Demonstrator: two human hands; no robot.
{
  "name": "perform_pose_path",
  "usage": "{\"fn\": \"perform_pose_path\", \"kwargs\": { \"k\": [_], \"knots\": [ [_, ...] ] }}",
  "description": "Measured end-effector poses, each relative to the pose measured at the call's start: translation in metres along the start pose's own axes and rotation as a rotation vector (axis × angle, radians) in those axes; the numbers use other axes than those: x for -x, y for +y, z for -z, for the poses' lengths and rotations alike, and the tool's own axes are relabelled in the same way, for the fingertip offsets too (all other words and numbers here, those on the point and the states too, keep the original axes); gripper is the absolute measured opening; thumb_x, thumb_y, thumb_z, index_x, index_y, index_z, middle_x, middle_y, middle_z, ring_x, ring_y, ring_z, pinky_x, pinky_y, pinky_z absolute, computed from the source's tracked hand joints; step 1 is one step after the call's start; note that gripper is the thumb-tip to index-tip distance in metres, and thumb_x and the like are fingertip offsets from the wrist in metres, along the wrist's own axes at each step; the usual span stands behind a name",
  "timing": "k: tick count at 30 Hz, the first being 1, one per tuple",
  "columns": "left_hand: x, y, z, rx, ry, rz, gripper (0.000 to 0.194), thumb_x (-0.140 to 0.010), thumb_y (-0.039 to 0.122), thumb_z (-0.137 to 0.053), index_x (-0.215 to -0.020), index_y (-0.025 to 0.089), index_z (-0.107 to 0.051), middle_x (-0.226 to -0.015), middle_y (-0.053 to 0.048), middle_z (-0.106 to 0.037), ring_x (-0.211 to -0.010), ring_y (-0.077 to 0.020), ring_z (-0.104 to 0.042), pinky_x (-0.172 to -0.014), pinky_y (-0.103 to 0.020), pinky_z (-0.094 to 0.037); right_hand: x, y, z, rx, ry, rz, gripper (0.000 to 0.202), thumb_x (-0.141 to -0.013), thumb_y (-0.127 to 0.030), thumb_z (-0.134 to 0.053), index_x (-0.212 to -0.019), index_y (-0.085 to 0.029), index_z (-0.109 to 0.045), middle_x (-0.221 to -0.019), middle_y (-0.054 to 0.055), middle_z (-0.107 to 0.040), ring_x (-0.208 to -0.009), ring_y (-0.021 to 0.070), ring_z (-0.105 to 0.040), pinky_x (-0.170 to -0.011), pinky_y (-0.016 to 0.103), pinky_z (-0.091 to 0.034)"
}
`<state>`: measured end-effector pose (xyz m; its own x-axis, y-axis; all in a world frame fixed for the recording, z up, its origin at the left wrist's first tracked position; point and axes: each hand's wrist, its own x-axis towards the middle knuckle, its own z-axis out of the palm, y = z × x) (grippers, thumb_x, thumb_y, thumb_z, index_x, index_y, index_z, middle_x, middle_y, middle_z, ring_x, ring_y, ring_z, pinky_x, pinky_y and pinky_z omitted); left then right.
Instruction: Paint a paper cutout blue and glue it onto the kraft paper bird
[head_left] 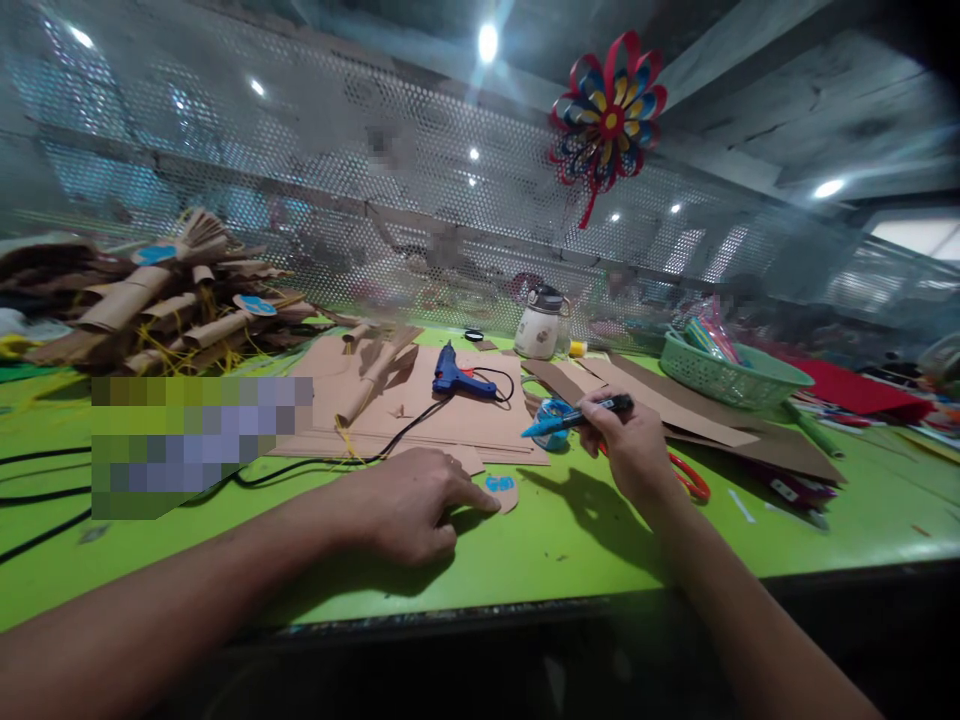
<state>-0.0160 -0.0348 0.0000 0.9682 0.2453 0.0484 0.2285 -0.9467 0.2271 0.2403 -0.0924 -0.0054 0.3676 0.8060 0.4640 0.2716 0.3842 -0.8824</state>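
Observation:
My left hand (409, 505) rests on the green table (570, 530), its fingertips pressing a small round cardboard piece (504, 490) with blue marks on it. My right hand (634, 445) is raised a little above the table to the right and grips a blue marker (574, 417), tip pointing left. A roll of blue tape (553, 412) lies just behind the marker. Red-handled scissors (690, 478) lie partly under my right hand.
Flat cardboard sheets (420, 410) carry a blue glue gun (459, 380) with a black cord. Rolled cardboard figures (172, 305) pile at the left. A white jar (541, 325), a green basket (731, 375), red felt (859, 390) and a paper pinwheel (609, 110) on the mesh wall stand behind.

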Motion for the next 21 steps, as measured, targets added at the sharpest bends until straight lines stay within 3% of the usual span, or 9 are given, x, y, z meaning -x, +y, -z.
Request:
{"fn": "perform_pose_path", "kwargs": {
  "k": [4, 8, 12, 16, 19, 21],
  "knots": [
    [0.001, 0.002, 0.001, -0.003, 0.0, 0.019, 0.068, -0.062, 0.013, -0.051, -0.127, 0.029, -0.062, -0.087, -0.006, -0.069, -0.078, -0.0223, -0.06, -0.07, -0.032, -0.045, -0.013, 0.006, 0.013, -0.032, 0.228, 0.045, 0.018, -0.073, -0.033, -0.066, -0.073, -0.018, -0.056, -0.045, -0.006, -0.051, -0.037, 0.0096, -0.042, -0.036, 0.022, -0.034],
    [0.001, 0.001, 0.0, -0.003, 0.006, 0.015, 0.068, -0.062, 0.012, -0.051, -0.128, 0.029, -0.062, -0.088, -0.006, -0.069, -0.08, -0.0227, -0.061, -0.073, -0.033, -0.046, -0.026, 0.013, 0.023, 0.124, 0.324, 0.079, 0.019, -0.073, -0.035, -0.063, -0.071, -0.018, -0.056, -0.045, -0.006, -0.048, -0.039, 0.0106, -0.042, -0.038, 0.023, -0.034],
    [0.001, 0.001, 0.0, 0.001, 0.009, 0.006, 0.07, -0.062, 0.012, -0.051, -0.128, 0.031, -0.061, -0.088, -0.005, -0.069, -0.082, -0.0229, -0.062, -0.074, -0.034, -0.047, -0.038, 0.023, 0.019, 0.378, 0.211, 0.042, 0.021, -0.073, -0.037, -0.059, -0.07, -0.016, -0.059, -0.05, -0.002, -0.053, -0.047, 0.0136, -0.048, -0.046, 0.025, -0.038],
    [0.002, 0.0, -0.001, -0.011, 0.025, 0.002, 0.07, -0.062, 0.012, -0.05, -0.128, 0.033, -0.061, -0.087, -0.005, -0.069, -0.08, -0.0234, -0.062, -0.072, -0.034, -0.046, -0.043, 0.028, 0.009, 0.449, 0.078, 0.006, 0.017, -0.066, -0.032, -0.063, -0.062, -0.016, -0.062, -0.054, 0.0, -0.058, -0.054, 0.0151, -0.052, -0.052, 0.026, -0.041],
    [0.003, -0.001, -0.002, -0.031, 0.031, -0.006, 0.069, -0.062, 0.013, -0.051, -0.127, 0.032, -0.061, -0.085, -0.005, -0.07, -0.076, -0.0237, -0.061, -0.069, -0.034, -0.045, -0.042, 0.029, 0.01, 0.449, 0.07, -0.009, 0.019, -0.069, -0.034, -0.061, -0.066, -0.015, -0.063, -0.054, 0.0, -0.058, -0.052, 0.0147, -0.051, -0.05, 0.026, -0.04],
    [0.002, -0.002, -0.003, -0.035, 0.024, -0.011, 0.068, -0.062, 0.014, -0.052, -0.127, 0.031, -0.062, -0.085, -0.005, -0.07, -0.075, -0.0238, -0.061, -0.068, -0.034, -0.045, -0.04, 0.029, 0.015, 0.424, 0.132, -0.002, 0.021, -0.071, -0.036, -0.059, -0.07, -0.015, -0.062, -0.052, -0.001, -0.056, -0.048, 0.0139, -0.049, -0.047, 0.026, -0.04]
  ]
}}
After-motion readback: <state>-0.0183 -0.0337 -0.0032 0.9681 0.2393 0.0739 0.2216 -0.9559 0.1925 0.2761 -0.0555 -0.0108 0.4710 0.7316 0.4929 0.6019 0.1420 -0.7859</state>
